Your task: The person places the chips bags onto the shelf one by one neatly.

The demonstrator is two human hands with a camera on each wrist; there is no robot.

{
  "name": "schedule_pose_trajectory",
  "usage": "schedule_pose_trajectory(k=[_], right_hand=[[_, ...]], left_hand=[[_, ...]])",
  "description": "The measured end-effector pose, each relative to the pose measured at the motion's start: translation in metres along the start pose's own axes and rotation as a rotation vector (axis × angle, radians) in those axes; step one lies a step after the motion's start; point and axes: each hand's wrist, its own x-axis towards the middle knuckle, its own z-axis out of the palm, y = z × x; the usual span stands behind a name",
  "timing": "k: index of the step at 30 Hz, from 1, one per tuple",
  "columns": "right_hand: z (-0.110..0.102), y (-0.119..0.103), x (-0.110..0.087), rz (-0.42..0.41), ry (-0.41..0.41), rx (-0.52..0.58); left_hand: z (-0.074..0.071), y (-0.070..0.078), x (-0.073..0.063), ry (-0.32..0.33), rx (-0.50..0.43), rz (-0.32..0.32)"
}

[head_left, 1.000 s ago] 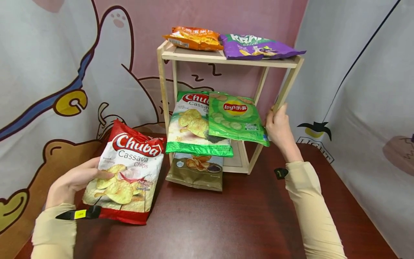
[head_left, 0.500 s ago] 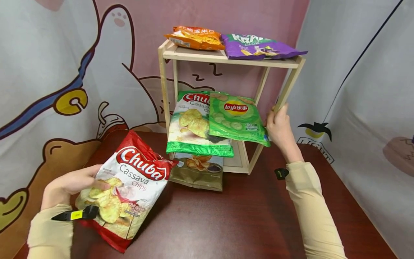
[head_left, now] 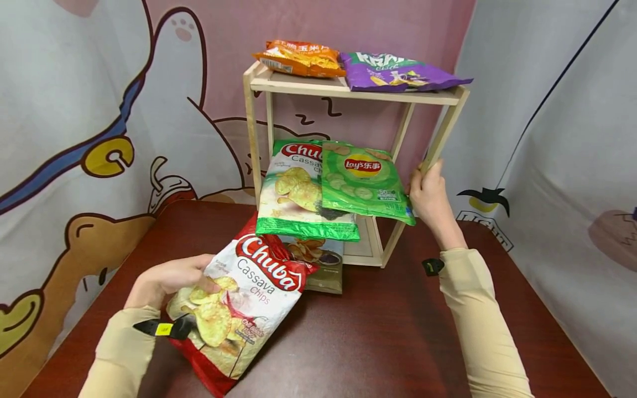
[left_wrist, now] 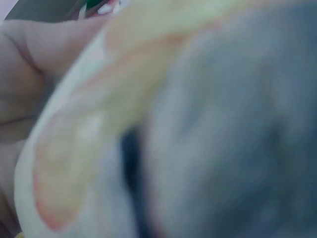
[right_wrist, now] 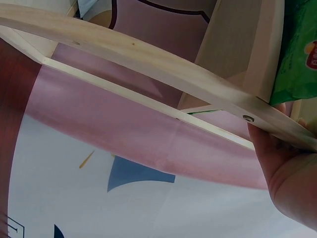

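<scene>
My left hand [head_left: 174, 276] grips a red and white bag of Chuba cassava chips [head_left: 254, 293] by its left side, thumb across the front. The bag is tilted, its upper corner close to the lower shelf and overlapping a brown chip bag [head_left: 325, 276] there. In the left wrist view the chip bag [left_wrist: 94, 129] fills most of the picture, blurred. My right hand [head_left: 430, 193] holds the right front post of a wooden shelf rack [head_left: 443, 135]; in the right wrist view the fingers of that hand [right_wrist: 285, 163] curl round the post.
On the middle shelf lie a green and white Chuba bag [head_left: 293, 193] and a green Lay's bag [head_left: 365, 179], both jutting past the front. An orange bag [head_left: 303, 59] and a purple bag [head_left: 398, 74] rest on top. Printed curtains [head_left: 562, 127] surround the dark red table [head_left: 378, 337].
My left hand has carried the red Chuba bag rightward toward the rack's lower level, tilting it along the way. My right hand has stayed on the post.
</scene>
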Motion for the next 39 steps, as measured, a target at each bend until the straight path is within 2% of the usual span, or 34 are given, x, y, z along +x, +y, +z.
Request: schedule_pose_trajectory(k=[4,9,14,22,29,31,33,36,39], right_hand=[[0.000,-0.001,0.000,-0.004,-0.005,-0.003],[0.000,-0.001,0.000,-0.008,0.004,-0.009],[0.001,-0.001,0.000,-0.012,0.003,-0.007],[0.001,-0.001,0.001,-0.004,0.003,-0.009],[0.001,0.000,0.002,0.007,-0.005,0.007],[0.001,0.001,0.001,0.008,-0.004,0.011],[0.001,0.001,0.001,0.008,-0.004,0.014],[0.001,0.001,0.001,0.011,-0.007,0.017],[0.001,0.001,0.001,0.012,-0.007,0.019]], left_hand=[[0.015,0.004,0.018,-0.051,-0.092,-0.029],[0.032,0.010,0.042,-0.059,-0.246,-0.056],[0.049,0.012,0.067,-0.016,-0.379,-0.045],[0.073,0.020,0.103,0.126,-0.604,-0.038],[0.089,0.030,0.134,0.100,-0.806,-0.018],[0.092,0.034,0.143,0.111,-0.874,0.001],[0.095,0.038,0.152,0.124,-0.938,-0.012],[0.099,0.045,0.164,0.160,-0.981,-0.026],[0.103,0.046,0.180,0.193,-0.957,-0.028]])
